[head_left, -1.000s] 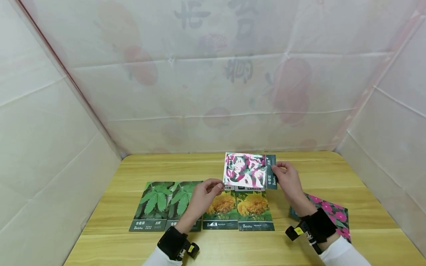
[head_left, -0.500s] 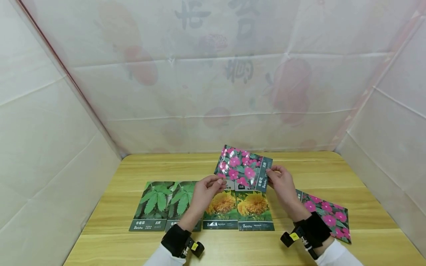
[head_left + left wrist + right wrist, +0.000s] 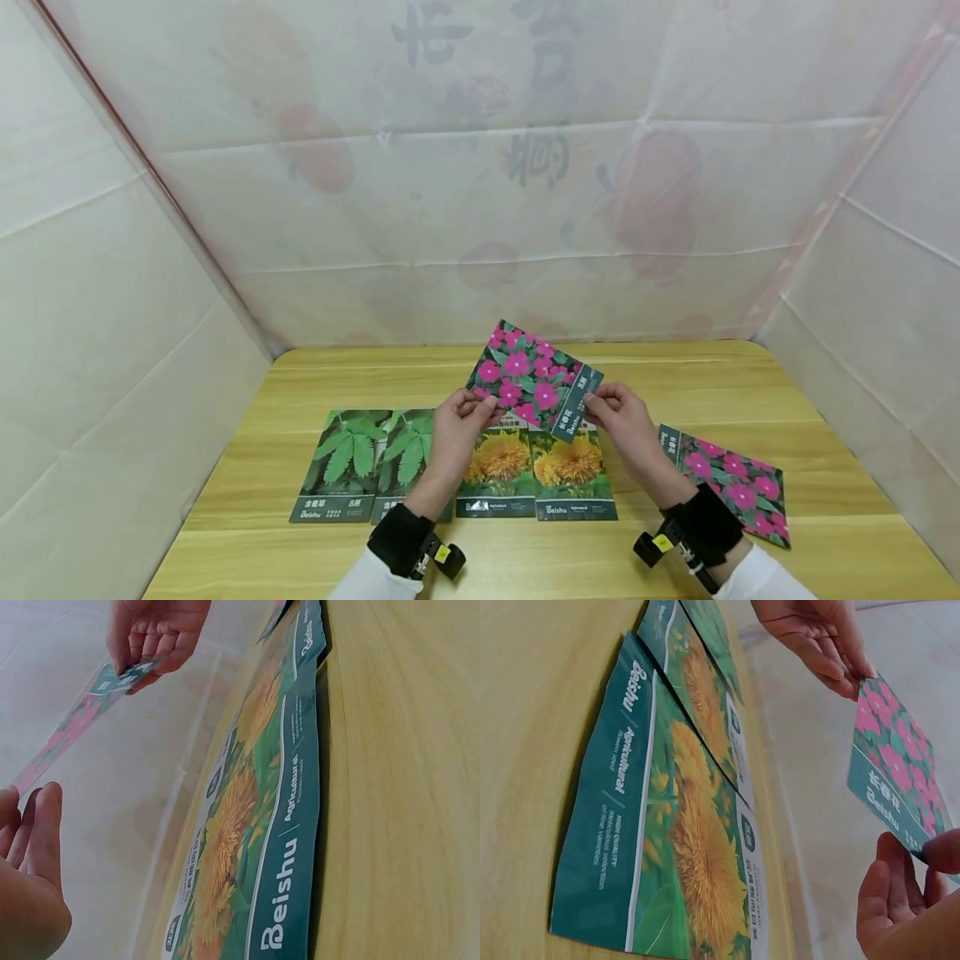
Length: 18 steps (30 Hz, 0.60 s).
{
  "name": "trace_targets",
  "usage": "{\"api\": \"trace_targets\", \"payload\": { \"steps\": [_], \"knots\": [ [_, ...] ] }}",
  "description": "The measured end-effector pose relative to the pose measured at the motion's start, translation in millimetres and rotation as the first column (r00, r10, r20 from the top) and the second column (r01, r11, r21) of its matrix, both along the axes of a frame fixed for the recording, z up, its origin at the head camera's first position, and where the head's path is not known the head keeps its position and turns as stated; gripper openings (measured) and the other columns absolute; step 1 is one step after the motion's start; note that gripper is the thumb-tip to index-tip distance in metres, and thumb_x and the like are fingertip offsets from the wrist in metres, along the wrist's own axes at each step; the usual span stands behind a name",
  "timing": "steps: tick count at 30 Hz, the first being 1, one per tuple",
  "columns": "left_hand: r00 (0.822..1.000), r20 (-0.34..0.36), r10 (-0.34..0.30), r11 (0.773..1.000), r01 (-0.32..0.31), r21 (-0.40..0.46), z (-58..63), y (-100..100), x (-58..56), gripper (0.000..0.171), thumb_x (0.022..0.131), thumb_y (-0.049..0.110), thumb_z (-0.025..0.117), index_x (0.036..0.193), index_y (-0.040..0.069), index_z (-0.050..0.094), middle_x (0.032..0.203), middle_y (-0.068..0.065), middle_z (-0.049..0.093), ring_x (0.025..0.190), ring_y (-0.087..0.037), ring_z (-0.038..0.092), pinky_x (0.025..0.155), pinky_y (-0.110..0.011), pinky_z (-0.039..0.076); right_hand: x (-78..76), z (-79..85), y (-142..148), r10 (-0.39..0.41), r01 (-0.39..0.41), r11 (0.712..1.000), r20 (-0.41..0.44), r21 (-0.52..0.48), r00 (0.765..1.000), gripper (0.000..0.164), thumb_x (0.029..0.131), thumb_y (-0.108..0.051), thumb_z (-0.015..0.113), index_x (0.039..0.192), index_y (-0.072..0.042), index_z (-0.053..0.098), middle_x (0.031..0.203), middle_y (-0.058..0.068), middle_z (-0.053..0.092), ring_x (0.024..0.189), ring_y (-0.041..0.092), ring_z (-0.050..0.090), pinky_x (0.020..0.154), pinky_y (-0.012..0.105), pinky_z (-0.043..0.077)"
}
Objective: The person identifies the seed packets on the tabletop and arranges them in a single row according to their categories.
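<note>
Pinching the pink-flowered packet (image 3: 528, 373), left grip (image 3: 459, 429) and right grip (image 3: 624, 423) have turned it clockwise.

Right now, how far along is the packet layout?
Looks done: two green-leaf packets and two yellow-flower packets lie side by side on the table. In hand: one pink-flower packet, raised, with the left hand and right hand holding it. Probably left: setting it down, then placing the other pink-flower packet, which lies askew, apart from the row.
</note>
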<state>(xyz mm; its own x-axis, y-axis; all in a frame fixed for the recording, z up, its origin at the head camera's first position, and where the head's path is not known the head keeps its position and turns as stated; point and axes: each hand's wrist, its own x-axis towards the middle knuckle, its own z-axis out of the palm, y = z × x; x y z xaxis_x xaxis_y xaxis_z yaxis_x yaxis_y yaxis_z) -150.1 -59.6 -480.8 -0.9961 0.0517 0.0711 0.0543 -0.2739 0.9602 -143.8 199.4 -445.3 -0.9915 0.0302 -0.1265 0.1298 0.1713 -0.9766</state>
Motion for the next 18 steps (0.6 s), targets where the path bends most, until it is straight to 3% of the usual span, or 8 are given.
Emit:
{"api": "trace_targets", "payload": {
  "steps": [7, 11, 15, 18],
  "knots": [
    [0.999, 0.001, 0.043, 0.999, -0.043, 0.024, 0.0, -1.5, -1.9, 0.018, 0.105, 0.007, 0.063, 0.098, -0.004, 0.051, 0.093, -0.020, 0.075, 0.093, -0.028, 0.075, 0.087, -0.036, 0.064, 5.0, -3.7, 0.2, 0.051, -0.050, 0.997, -0.015, 0.057, 0.999, 0.032, 0.108, -0.023, 0.060, 0.124, 0.003, 0.051, 0.118, 0.019, 0.061, 0.117, 0.039, 0.059, 0.109, 0.051, 0.050],
    [0.998, -0.010, 0.065, 0.998, -0.065, 0.013, 0.3, -3.7, -2.3, 0.017, 0.105, 0.009, 0.064, 0.104, -0.006, 0.055, 0.093, -0.020, 0.075, 0.089, -0.025, 0.075, 0.086, -0.036, 0.064, 6.0, -6.0, 8.3, 0.051, -0.038, 0.987, -0.081, 0.158, 0.995, 0.040, 0.109, -0.031, 0.058, 0.130, 0.002, 0.053, 0.123, 0.019, 0.062, 0.119, 0.039, 0.058, 0.106, 0.050, 0.050],
    [0.996, -0.010, 0.088, 0.996, -0.088, 0.003, 0.5, -7.6, -3.0, 0.017, 0.105, 0.009, 0.063, 0.110, -0.007, 0.058, 0.090, -0.017, 0.074, 0.088, -0.026, 0.074, 0.085, -0.036, 0.065, -2.2, -17.9, 34.1, 0.047, 0.018, 0.955, -0.211, 0.297, 0.976, 0.042, 0.109, -0.036, 0.056, 0.133, -0.001, 0.058, 0.124, 0.017, 0.064, 0.115, 0.032, 0.060, 0.096, 0.044, 0.053],
    [0.995, -0.006, 0.101, 0.995, -0.101, -0.003, 0.9, -11.8, -3.7, 0.017, 0.104, 0.006, 0.063, 0.111, -0.009, 0.058, 0.089, -0.016, 0.074, 0.088, -0.029, 0.074, 0.086, -0.040, 0.064, -13.1, -40.3, 65.9, 0.094, 0.050, 0.892, -0.294, 0.449, 0.951, 0.043, 0.109, -0.042, 0.055, 0.134, -0.007, 0.061, 0.126, 0.013, 0.064, 0.116, 0.028, 0.059, 0.093, 0.039, 0.055]
  ]
}}
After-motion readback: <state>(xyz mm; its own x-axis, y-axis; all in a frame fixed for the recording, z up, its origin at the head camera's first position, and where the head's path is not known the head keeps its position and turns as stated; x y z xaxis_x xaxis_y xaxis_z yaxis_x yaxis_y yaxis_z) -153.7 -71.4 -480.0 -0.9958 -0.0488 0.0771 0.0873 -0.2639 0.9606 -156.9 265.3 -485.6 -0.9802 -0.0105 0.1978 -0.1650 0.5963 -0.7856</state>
